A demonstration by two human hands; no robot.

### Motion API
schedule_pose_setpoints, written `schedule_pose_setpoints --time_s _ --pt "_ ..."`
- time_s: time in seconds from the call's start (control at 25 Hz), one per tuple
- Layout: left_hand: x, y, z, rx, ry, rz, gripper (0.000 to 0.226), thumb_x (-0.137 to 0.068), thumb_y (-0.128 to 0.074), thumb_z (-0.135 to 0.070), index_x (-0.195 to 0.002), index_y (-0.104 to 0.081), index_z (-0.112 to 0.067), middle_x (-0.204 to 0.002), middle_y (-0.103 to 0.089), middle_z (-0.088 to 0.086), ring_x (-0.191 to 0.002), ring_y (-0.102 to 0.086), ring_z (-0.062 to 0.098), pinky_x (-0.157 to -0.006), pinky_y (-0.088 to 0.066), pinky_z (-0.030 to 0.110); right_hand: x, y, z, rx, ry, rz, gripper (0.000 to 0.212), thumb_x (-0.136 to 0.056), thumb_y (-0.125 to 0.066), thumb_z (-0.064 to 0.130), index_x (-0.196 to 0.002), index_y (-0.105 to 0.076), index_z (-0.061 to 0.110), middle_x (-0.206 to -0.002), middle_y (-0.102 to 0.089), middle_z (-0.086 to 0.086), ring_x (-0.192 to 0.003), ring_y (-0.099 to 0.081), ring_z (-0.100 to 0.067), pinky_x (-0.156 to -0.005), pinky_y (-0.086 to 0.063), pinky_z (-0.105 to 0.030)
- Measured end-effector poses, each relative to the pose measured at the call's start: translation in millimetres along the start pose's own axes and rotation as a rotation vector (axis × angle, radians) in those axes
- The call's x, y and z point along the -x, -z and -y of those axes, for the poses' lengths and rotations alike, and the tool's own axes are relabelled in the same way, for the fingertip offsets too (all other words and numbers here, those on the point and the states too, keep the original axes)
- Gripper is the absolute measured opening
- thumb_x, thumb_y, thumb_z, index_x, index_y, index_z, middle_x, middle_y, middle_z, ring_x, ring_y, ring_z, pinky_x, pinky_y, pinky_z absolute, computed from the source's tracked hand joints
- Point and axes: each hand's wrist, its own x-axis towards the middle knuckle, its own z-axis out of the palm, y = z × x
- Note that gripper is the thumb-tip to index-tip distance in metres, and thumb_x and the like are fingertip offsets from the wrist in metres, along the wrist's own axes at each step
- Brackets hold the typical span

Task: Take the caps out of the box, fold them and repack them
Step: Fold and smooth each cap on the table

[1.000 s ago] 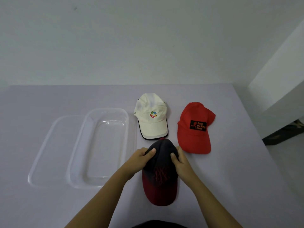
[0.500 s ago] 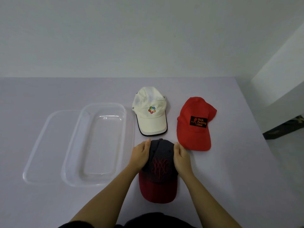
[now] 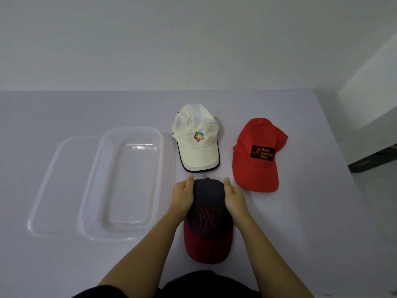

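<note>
A dark cap with a dark red brim (image 3: 208, 220) lies on the table right in front of me, brim toward me. My left hand (image 3: 182, 195) presses flat against the left side of its crown and my right hand (image 3: 234, 196) against the right side, thumbs pointing away. Beyond it a white cap with a coloured logo (image 3: 197, 138) lies flat. A red cap with a black patch (image 3: 256, 155) lies to the right. The clear plastic box (image 3: 126, 181) stands empty to the left.
The box's clear lid (image 3: 55, 183) lies flat beside the box on its left, partly under it. The pale table (image 3: 311, 211) ends at the right, where a white block and dark floor show. A bare wall stands behind.
Both hands slid from gripping the top of the dark cap's crown to cupping its sides, and the crown now sits flatter. The camera tilted slightly.
</note>
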Motion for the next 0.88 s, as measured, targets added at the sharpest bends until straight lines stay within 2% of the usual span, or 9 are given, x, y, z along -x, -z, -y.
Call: schedule_pose_setpoints --time_s 0.04,0.12,0.28,0.36,0.52,0.6,0.72,0.8,0.88 --pt "-5 3 2 0.025 0.028 0.036 0.049 -0.097 -0.036 -0.045 -0.068 -0.052 -0.009 -0.067 -0.049 0.013 -0.063 -0.049 0.022 -0.060 -0.043 0.031 -2 1 2 0.017 0.006 -0.017 0.051 -0.097 -0.037 0.043 -0.059 -0.054 0.014 -0.063 -0.058 -0.001 -0.065 -0.057 -0.017 -0.067 -0.047 -0.031" --pt "-9 5 6 0.009 0.068 0.068 0.050 -0.094 -0.037 -0.052 -0.073 -0.056 -0.011 -0.073 -0.053 0.013 -0.068 -0.052 0.023 -0.064 -0.046 0.035 -5 1 4 0.052 0.019 -0.029 0.051 -0.095 -0.042 0.042 -0.052 -0.038 0.015 -0.054 -0.043 -0.001 -0.056 -0.045 -0.017 -0.060 -0.036 -0.030" --pt "-11 4 1 -0.148 0.023 0.121 0.059 -0.088 -0.048 -0.055 -0.062 -0.051 -0.002 -0.065 -0.051 0.016 -0.061 -0.051 0.023 -0.060 -0.044 0.030 -8 4 -5 0.143 0.088 -0.087 0.053 -0.092 -0.050 0.038 -0.052 -0.047 0.003 -0.054 -0.045 -0.008 -0.056 -0.046 -0.019 -0.059 -0.035 -0.033" --pt "-14 5 -4 -0.211 -0.024 0.137 0.062 -0.087 -0.054 -0.051 -0.071 -0.060 0.009 -0.067 -0.060 0.021 -0.062 -0.056 0.022 -0.061 -0.047 0.029 -7 9 -6 0.146 0.138 -0.104 0.053 -0.091 -0.052 0.037 -0.057 -0.051 -0.003 -0.055 -0.046 -0.010 -0.055 -0.045 -0.019 -0.056 -0.035 -0.032" --pt "-16 5 -4 -0.185 0.001 0.071 0.067 -0.086 -0.056 -0.051 -0.072 -0.057 0.015 -0.062 -0.051 0.017 -0.059 -0.051 0.024 -0.057 -0.043 0.032 -6 14 3 0.256 0.250 -0.144 0.053 -0.092 -0.052 0.034 -0.046 -0.035 0.014 -0.045 -0.034 0.001 -0.046 -0.034 -0.013 -0.051 -0.027 -0.029" --pt "-13 4 -5 -0.034 0.040 0.059 0.064 -0.086 -0.057 -0.048 -0.077 -0.060 0.015 -0.069 -0.056 0.019 -0.064 -0.055 0.026 -0.061 -0.049 0.034 -10 14 5 0.200 0.187 -0.119 0.051 -0.093 -0.049 0.038 -0.049 -0.037 0.015 -0.050 -0.037 0.000 -0.052 -0.039 -0.015 -0.055 -0.032 -0.030" --pt "-11 9 -11 0.224 0.125 0.049 0.057 -0.088 -0.057 -0.044 -0.086 -0.065 0.012 -0.084 -0.066 0.025 -0.074 -0.064 0.031 -0.074 -0.056 0.040 -6 20 -4 -0.191 0.003 0.049 0.047 -0.098 -0.035 0.041 -0.065 -0.056 0.015 -0.073 -0.060 0.000 -0.073 -0.057 -0.015 -0.071 -0.045 -0.031" --pt "-12 12 -16 0.274 0.133 0.032 0.053 -0.089 -0.057 -0.043 -0.086 -0.067 0.009 -0.084 -0.068 0.023 -0.075 -0.065 0.031 -0.075 -0.056 0.040 5 23 -14 -0.343 0.022 0.153 0.041 -0.099 -0.032 0.040 -0.092 -0.067 0.021 -0.101 -0.068 0.004 -0.098 -0.063 -0.013 -0.088 -0.048 -0.032" --pt "-14 13 -19 0.267 0.106 0.029 0.058 -0.087 -0.058 -0.045 -0.081 -0.063 0.013 -0.081 -0.062 0.023 -0.073 -0.058 0.033 -0.070 -0.052 0.040 15 22 -16 -0.394 0.046 0.156 0.039 -0.098 -0.031 0.042 -0.098 -0.066 0.026 -0.105 -0.068 0.006 -0.103 -0.062 -0.013 -0.090 -0.049 -0.031"
